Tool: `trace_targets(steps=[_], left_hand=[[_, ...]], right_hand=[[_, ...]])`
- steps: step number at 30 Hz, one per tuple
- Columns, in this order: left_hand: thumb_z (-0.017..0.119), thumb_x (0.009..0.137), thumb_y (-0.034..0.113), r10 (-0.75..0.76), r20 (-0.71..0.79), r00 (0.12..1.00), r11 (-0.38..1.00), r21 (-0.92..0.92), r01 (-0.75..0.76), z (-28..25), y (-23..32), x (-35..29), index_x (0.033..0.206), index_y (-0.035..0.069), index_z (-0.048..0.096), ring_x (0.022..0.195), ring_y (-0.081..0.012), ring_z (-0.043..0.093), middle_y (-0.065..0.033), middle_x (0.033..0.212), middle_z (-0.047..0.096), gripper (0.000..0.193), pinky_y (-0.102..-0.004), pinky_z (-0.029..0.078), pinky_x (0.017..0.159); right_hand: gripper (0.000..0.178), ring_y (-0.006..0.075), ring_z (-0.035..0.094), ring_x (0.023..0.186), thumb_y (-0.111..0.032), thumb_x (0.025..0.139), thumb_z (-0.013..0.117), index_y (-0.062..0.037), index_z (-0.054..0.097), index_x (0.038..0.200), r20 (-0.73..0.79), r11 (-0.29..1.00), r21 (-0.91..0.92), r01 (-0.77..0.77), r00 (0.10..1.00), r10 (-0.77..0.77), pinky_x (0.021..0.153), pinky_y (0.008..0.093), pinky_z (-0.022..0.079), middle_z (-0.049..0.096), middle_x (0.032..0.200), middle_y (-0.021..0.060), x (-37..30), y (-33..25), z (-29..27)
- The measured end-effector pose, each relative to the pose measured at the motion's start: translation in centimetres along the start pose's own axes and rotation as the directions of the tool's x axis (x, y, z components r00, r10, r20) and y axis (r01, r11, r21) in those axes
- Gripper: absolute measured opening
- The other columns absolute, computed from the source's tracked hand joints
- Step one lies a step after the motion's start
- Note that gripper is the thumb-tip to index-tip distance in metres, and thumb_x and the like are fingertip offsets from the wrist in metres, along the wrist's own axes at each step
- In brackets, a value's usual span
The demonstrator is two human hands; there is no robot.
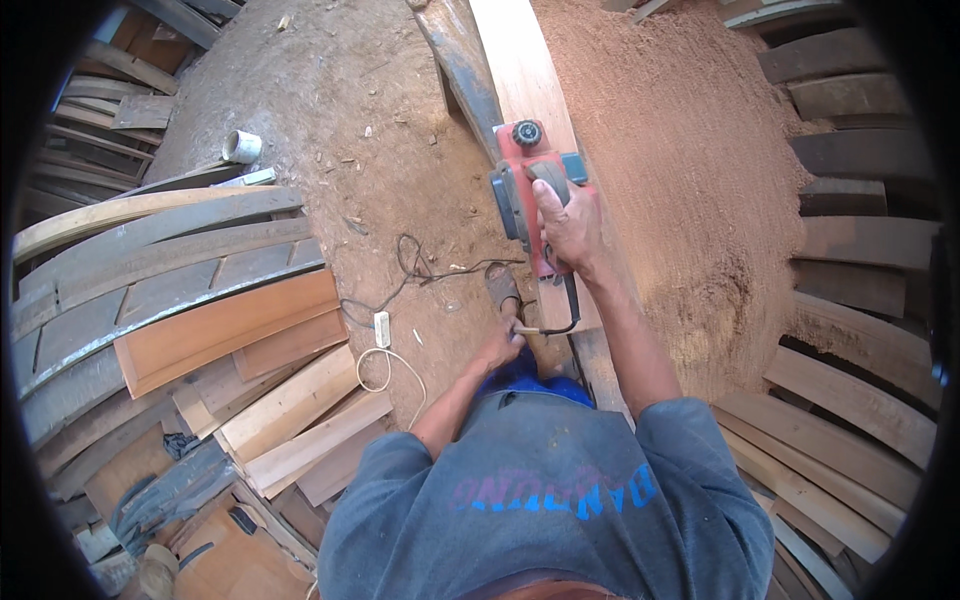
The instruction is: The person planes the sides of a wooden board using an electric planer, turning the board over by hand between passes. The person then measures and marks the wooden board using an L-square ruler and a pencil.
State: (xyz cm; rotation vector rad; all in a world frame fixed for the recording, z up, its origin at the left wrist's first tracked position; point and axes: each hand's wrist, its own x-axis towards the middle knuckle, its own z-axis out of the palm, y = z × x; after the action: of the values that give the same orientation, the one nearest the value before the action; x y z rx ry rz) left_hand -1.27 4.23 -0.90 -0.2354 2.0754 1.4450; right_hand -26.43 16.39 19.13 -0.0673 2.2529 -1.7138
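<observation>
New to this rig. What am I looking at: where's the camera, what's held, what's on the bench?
No robot here, just one person's bare hands. The single picture comes from a wide fisheye camera on their head, looking down, so straight edges bend near its rim. The right hand grips a red power planer by its handle; the left hand holds its cord. Under the planer, a pale plank lies along the bench. Reddish-brown shavings cover the ground to the right.
</observation>
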Motion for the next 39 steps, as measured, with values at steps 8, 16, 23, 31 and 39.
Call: trace_targets(steps=[8, 16, 23, 31, 39], left_hand=[[0.056, 0.105, 0.048, -0.362, -0.497, 0.788, 0.783, -0.621, -0.031, -5.7, 8.1, 10.2, 0.123, -0.003, 0.052, 0.102, -0.0190, 0.057, -0.0078, 0.106, 0.059, 0.054, -0.0359, 0.048, 0.091], [0.047, 0.108, 0.043, -0.090, -0.519, 0.850, 0.915, -0.381, -0.135, -7.1, 15.1, 18.2, 0.145, -0.009, 0.041, 0.124, -0.0394, 0.059, -0.0262, 0.132, 0.062, 0.064, -0.0440, 0.045, 0.104], [0.059, 0.100, 0.037, -0.096, -0.594, 0.799, 0.992, -0.122, 0.029, -7.4, 17.7, 17.5, 0.153, -0.007, 0.033, 0.130, -0.0482, 0.053, -0.0339, 0.138, 0.056, 0.074, -0.0494, 0.042, 0.109], [0.068, 0.094, 0.032, -0.152, -0.581, 0.800, 0.967, -0.253, 0.000, -9.2, 21.6, 15.9, 0.153, -0.010, 0.029, 0.128, -0.0451, 0.056, -0.0352, 0.136, 0.056, 0.083, -0.0478, 0.045, 0.108], [0.071, 0.092, 0.036, -0.239, -0.508, 0.827, 0.955, -0.277, 0.106, -8.6, 21.0, 16.0, 0.157, -0.004, 0.025, 0.133, -0.0467, 0.052, -0.0351, 0.145, 0.047, 0.089, -0.0477, 0.043, 0.111]], right_hand=[[0.060, 0.0177, 0.063, 0.063, -0.054, 0.102, 0.057, 0.0034, 0.067, 0.089, -0.067, 0.999, 0.021, 0.027, 0.997, -0.026, 0.059, 0.0362, 0.049, 0.064, 0.067, 0.0099, 10.2, -1.9, 0.4], [0.047, 0.0084, 0.055, 0.058, -0.047, 0.104, 0.057, -0.0048, 0.070, 0.120, 0.015, 0.999, 0.045, 0.023, 1.000, -0.023, 0.053, 0.0265, 0.047, 0.056, 0.067, -0.0020, 19.0, -4.8, 1.1], [0.043, 0.0091, 0.055, 0.059, -0.045, 0.105, 0.056, -0.0052, 0.071, 0.112, 0.011, 0.999, 0.021, 0.024, 1.000, -0.024, 0.055, 0.0270, 0.047, 0.057, 0.068, -0.0012, 26.1, -7.3, 1.8], [0.048, 0.0103, 0.057, 0.059, -0.049, 0.102, 0.059, -0.0042, 0.070, 0.091, -0.032, 0.998, -0.059, 0.016, 0.999, -0.018, 0.055, 0.0283, 0.048, 0.060, 0.068, 0.0000, 38.8, -7.8, 2.2], [0.052, 0.0096, 0.059, 0.060, -0.058, 0.099, 0.059, -0.0077, 0.071, 0.101, -0.091, 0.989, -0.010, 0.149, 0.985, -0.149, 0.053, 0.0271, 0.047, 0.062, 0.073, 0.0010, 50.7, -9.2, 2.7]])
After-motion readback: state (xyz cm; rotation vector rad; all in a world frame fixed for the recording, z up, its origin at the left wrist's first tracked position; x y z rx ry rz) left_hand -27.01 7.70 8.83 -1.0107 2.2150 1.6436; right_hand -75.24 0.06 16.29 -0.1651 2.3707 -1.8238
